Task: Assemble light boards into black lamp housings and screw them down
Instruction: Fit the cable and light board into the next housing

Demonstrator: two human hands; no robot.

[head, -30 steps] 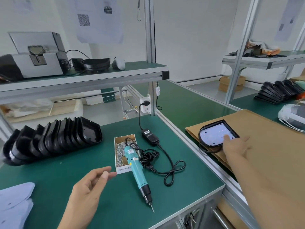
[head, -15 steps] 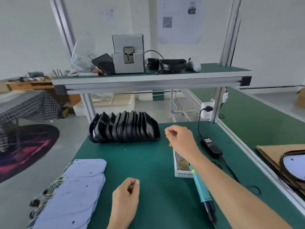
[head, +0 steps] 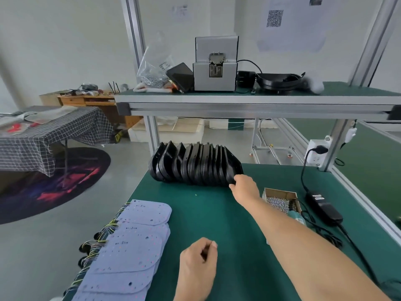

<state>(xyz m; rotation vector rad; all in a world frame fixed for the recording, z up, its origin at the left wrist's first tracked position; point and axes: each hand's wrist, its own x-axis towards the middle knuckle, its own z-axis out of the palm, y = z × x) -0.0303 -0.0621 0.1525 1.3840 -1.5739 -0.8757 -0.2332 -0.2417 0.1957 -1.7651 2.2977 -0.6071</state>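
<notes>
Now right hand (head: 246,186) fingers touching nearest black housing (head: 230,168) rim, grip unclear; left hand (head: 198,265) loosely curled

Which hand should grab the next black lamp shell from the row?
The right hand. It is already stretched out to the near end of the row of black housings, fingers at the last one. The left hand is back near the body, loosely curled, closer to the light boards.

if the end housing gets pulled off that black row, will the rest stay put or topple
Probably some shift: the lamp housings stand on edge, leaning on each other. They look like thin, light shells, so the right hand could likely lift one easily. The neighbour may tip over.
</notes>
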